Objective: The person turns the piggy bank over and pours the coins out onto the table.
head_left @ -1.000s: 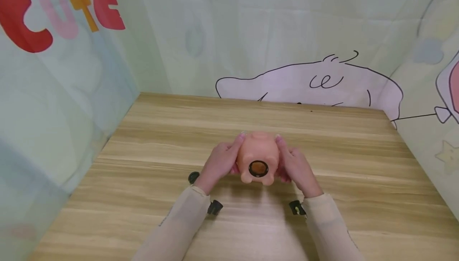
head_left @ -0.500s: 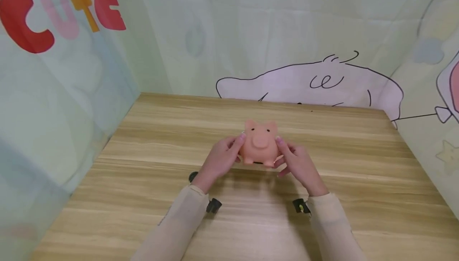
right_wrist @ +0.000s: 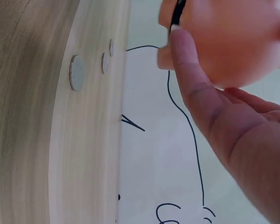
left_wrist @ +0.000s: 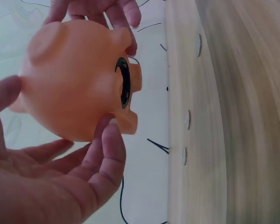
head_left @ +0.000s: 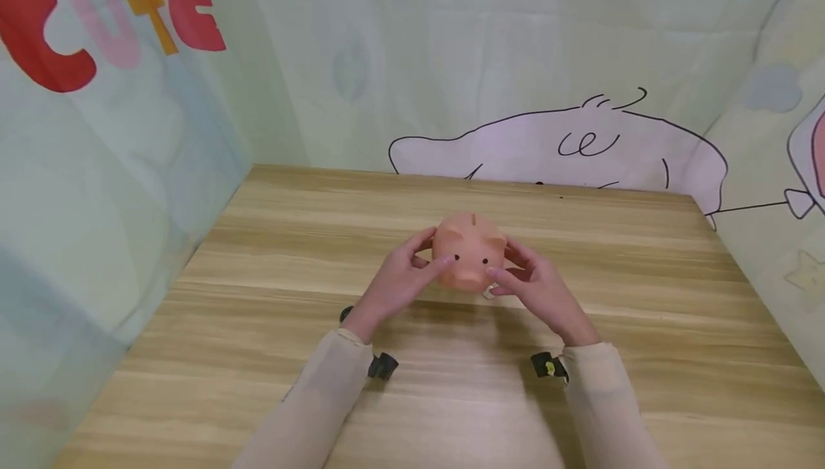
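Note:
A pink piggy bank (head_left: 469,240) is held up over the table between both hands, its snout toward me and the slot on its back showing in the head view. My left hand (head_left: 401,276) grips one side, thumb by an eye. On the other side my right hand (head_left: 538,290) grips it, thumb beside the snout. The left wrist view shows the black-rimmed round opening (left_wrist: 124,83) in its belly, with left fingertips near the edge. Three silver coins lie on the table, among them a coin (left_wrist: 198,45) in that view and a larger-looking coin (right_wrist: 76,73) in the right wrist view.
The wood-grain table (head_left: 290,240) ends at a printed cloth backdrop (head_left: 483,46) behind and at both sides. Black wrist mounts (head_left: 383,366) stick out from the sleeves (head_left: 322,390).
The piggy bank has turned over in both hands: first its belly opening faced me, then its face, and now its back slot shows on top. The hands have shifted their grip along its sides.

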The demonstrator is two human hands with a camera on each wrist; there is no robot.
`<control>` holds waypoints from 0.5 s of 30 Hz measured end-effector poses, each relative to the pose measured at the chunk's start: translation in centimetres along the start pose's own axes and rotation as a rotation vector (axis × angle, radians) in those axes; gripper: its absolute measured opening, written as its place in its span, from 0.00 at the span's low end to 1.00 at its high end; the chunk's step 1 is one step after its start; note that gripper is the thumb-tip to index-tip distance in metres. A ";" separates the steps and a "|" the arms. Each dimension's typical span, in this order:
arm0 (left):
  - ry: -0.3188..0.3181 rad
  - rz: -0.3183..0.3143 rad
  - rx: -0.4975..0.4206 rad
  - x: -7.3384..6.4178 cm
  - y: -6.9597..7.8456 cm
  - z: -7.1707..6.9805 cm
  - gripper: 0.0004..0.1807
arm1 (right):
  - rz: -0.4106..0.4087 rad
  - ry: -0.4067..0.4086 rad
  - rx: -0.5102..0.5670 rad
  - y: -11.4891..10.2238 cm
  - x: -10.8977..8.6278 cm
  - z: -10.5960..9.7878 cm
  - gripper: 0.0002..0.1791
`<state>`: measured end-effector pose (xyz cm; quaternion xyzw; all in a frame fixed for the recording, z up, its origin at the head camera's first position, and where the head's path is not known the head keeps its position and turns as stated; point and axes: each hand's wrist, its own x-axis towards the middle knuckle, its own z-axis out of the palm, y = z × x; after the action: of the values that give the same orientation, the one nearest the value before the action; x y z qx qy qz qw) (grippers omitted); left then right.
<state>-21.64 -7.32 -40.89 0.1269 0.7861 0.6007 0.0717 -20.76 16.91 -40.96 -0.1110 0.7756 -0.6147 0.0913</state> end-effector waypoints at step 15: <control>-0.075 -0.011 0.044 0.1 0.0 -0.2 0.53 | -0.119 0.001 -0.106 0.3 0.1 -0.1 0.52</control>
<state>-21.76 -7.48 -40.82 0.1467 0.7965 0.5778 0.1015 -20.92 17.02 -41.25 -0.1614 0.7991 -0.5772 0.0482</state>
